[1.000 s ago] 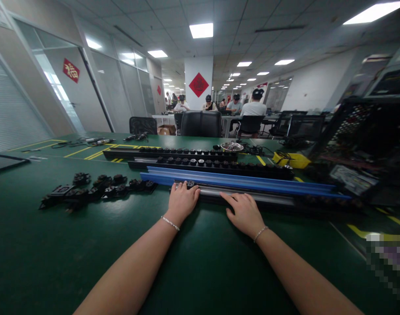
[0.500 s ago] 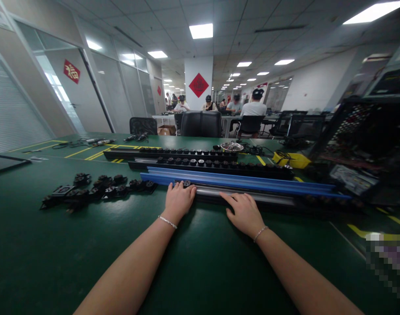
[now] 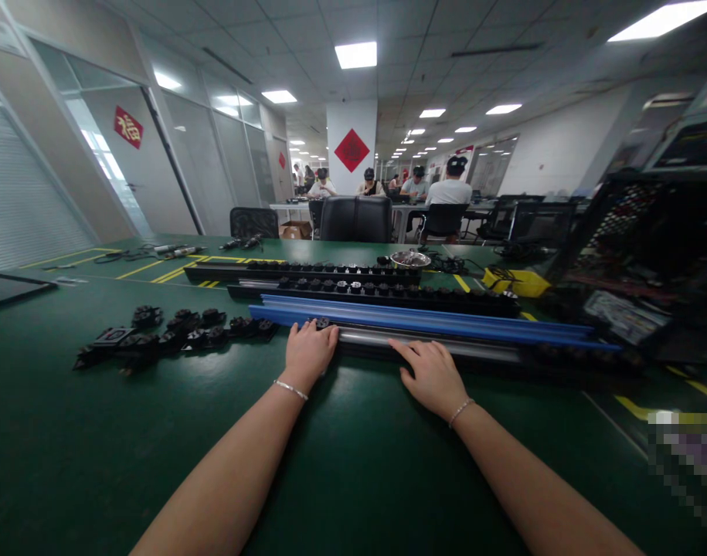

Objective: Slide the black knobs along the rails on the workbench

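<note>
A long black rail (image 3: pixel 370 337) with a shiny grey channel lies across the green table, just in front of a blue rail (image 3: pixel 423 315). At its left end my left hand (image 3: pixel 310 351) has thumb and fingers around a small black part (image 3: pixel 323 323) on the rail. My right hand (image 3: pixel 431 374) rests against the rail's front edge, index finger stretched out onto the channel and nothing held. Several loose black parts (image 3: pixel 196 332) lie in a cluster left of my left hand.
Behind the blue rail are two black rails (image 3: pixel 388 289) carrying rows of small parts. A metal dish (image 3: pixel 409 259) and a yellow box (image 3: pixel 516 283) stand further back. Dark equipment (image 3: pixel 631 255) fills the right side. People (image 3: pixel 447 185) sit at far tables.
My left hand has slid slightly left along the rail, together with the small black part. My right hand has stayed in place.
</note>
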`<state>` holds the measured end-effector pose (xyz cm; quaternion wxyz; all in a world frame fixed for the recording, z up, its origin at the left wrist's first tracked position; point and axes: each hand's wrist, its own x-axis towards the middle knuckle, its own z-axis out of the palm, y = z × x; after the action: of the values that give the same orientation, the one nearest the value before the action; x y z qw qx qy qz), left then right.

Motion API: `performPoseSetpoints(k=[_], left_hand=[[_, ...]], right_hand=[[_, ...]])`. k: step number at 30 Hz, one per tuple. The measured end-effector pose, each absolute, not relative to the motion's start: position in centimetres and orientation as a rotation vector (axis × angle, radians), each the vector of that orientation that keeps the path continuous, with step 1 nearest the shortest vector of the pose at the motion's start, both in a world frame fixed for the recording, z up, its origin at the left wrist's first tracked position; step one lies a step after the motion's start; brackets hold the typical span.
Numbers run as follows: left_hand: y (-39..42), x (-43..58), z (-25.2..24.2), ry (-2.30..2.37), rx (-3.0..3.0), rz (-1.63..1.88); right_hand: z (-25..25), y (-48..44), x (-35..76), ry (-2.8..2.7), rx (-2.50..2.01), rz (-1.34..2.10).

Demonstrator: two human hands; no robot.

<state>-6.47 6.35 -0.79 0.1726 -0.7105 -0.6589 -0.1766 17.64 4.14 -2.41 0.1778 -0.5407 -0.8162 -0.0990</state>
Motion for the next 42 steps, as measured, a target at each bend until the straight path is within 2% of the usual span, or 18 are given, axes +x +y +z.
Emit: performPoseSetpoints(k=[42], left_hand=[[6.7, -8.5, 0.2, -2.238, -1.883, -0.506]], right_hand=[[-2.1, 4.0, 17.6, -2.315, -1.534, -0.24]])
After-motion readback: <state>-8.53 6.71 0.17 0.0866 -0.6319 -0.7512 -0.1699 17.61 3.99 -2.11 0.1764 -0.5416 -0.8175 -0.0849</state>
